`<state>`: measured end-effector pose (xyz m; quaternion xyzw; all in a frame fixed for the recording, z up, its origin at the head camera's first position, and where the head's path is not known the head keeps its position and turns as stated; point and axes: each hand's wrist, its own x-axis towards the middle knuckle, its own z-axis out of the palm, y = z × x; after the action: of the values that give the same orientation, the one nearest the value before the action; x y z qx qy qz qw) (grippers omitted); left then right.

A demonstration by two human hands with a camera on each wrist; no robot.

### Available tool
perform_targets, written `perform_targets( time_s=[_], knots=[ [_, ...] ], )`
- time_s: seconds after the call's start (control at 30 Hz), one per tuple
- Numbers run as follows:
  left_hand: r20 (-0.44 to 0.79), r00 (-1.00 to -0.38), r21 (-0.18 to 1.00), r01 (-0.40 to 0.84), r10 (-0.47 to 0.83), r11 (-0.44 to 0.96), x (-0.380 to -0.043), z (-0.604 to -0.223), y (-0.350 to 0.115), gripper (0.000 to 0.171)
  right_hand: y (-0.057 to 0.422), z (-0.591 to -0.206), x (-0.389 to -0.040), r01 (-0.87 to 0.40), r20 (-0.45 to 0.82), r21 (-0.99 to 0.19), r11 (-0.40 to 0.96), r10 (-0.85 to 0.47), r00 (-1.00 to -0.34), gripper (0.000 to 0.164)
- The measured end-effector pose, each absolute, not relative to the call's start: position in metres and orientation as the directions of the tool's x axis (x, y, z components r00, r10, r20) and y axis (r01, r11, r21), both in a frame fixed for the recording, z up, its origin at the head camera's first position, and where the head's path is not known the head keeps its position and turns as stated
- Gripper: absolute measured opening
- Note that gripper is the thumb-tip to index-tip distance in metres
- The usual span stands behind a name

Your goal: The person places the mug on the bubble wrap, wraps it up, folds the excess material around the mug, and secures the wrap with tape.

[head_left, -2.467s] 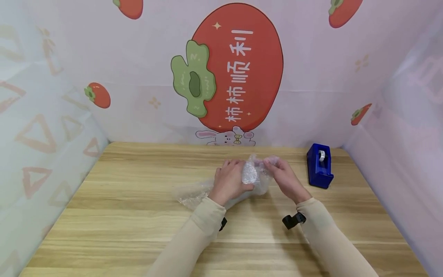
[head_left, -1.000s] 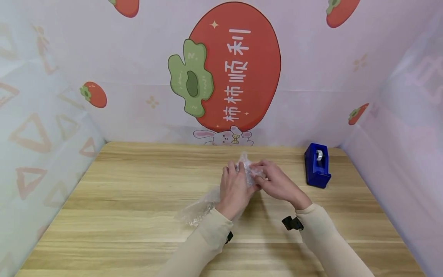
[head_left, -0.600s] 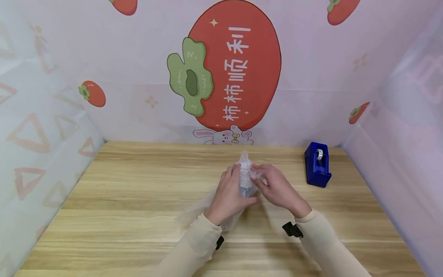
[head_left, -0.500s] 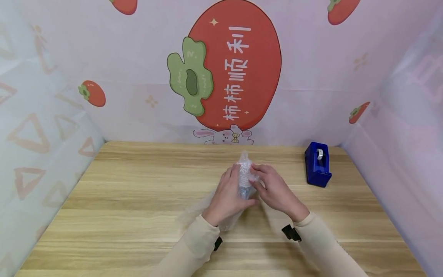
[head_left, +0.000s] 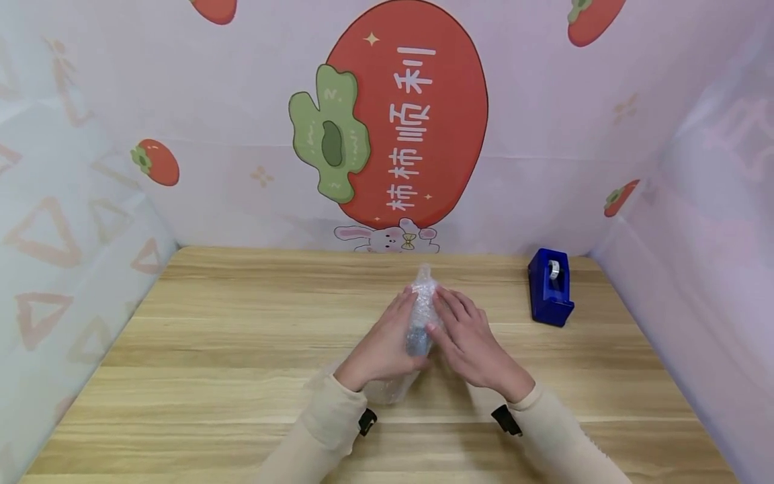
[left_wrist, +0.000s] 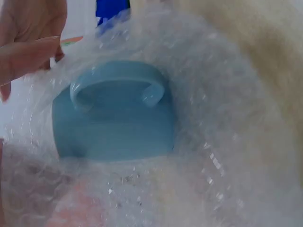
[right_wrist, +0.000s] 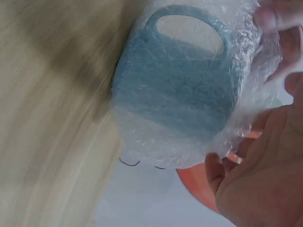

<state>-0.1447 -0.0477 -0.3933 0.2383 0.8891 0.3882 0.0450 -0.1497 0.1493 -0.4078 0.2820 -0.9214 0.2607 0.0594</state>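
A light blue mug [left_wrist: 113, 127] shows through clear bubble wrap [head_left: 423, 306] wound around it at the middle of the table. Its handle faces the near side. My left hand [head_left: 381, 349] grips the bundle from the left, fingers along its side and thumb across the near side. On the opposite side, my right hand [head_left: 474, 343] presses the wrap with mostly straight fingers, thumb near the top. The right wrist view shows the mug [right_wrist: 175, 85] under the bubbles, with crinkled wrap between the hands. A loose tail of wrap trails under my left wrist.
A blue tape dispenser [head_left: 550, 289] with a small roll stands at the back right of the wooden table [head_left: 242, 336]. Printed cloth walls [head_left: 230, 188] rise behind and at both sides.
My right hand earlier pinched the wrap's end out to the right; it has brought it in against the mug and flattened its fingers on it. My left hand has shifted slightly toward me.
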Motion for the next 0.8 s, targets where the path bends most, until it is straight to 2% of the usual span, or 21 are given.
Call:
perform_targets(
  time_s=[0.23,0.53,0.6,0.8],
  knots=[
    [0.073,-0.842,0.696,0.427,0.535,0.577,-0.149,-0.392,-0.060,0.102,0.153,-0.408,-0.152,-0.520,0.249,-0.542,0.660,-0.465,-0.850,0.048],
    [-0.016,-0.862,0.681,0.362,0.507,0.636,-0.150,-0.386,-0.066,0.104,0.148,-0.413,-0.154,-0.502,0.318,-0.536,0.679,-0.388,-0.865,0.055],
    [-0.048,-0.873,0.694,0.320,0.485,0.645,-0.150,-0.386,-0.066,0.097,0.147,-0.413,-0.153,-0.479,0.327,-0.547,0.686,-0.352,-0.877,0.054],
    [-0.070,-0.905,0.716,0.248,0.421,0.653,-0.151,-0.387,-0.066,0.054,0.147,-0.410,-0.154,-0.416,0.386,-0.571,0.708,-0.216,-0.897,0.044]
  ],
)
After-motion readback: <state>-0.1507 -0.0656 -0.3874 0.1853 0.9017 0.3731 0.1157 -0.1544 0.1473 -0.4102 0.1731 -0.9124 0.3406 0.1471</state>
